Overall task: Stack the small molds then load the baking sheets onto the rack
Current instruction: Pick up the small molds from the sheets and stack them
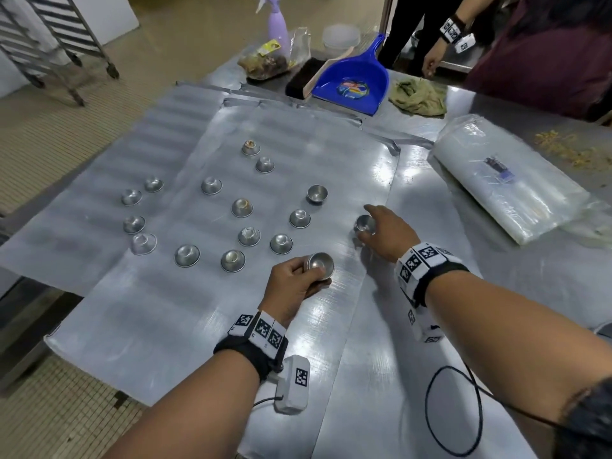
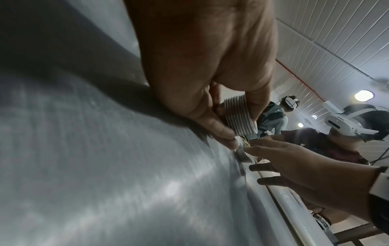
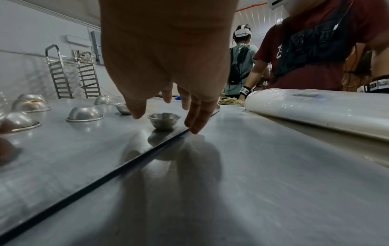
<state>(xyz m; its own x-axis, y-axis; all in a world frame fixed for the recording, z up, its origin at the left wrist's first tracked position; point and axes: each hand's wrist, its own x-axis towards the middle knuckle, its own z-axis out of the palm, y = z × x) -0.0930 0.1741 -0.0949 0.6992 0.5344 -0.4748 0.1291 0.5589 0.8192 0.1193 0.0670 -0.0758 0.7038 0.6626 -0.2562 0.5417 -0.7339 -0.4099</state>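
Head view: at 10 o'clock off the table stands the wheeled rack [image 1: 49, 34]. On the left baking sheet [image 1: 82, 154] four small molds sit upside down, well apart, around 9 o'clock, one of them [image 1: 131, 197] nearest the far edge. The middle baking sheet [image 1: 159, 309] carries most of the loose molds, nearly all rim-down; one upright mold [image 1: 317, 193] stands at about 1 o'clock from the centre.

The left hand [image 1: 293, 286], at 6 o'clock, curls its fingers round a nested stack of molds [image 1: 319, 265]; the left wrist view shows the ribbed rims of that stack [image 2: 240, 116] pinched between thumb and fingers, tilted on its side.

The right hand [image 1: 385, 233], at 3 o'clock, hangs with fingers spread wide over a single upright mold [image 1: 364, 224] near the sheet's right edge. In the right wrist view the thumb and fingers [image 3: 197, 116] flank that mold [image 3: 163, 120] without clearly touching it.

Farther right, at 2 o'clock, lies a roll of clear plastic [image 1: 506, 190]; a blue dustpan [image 1: 351, 77] sits at 12 o'clock.
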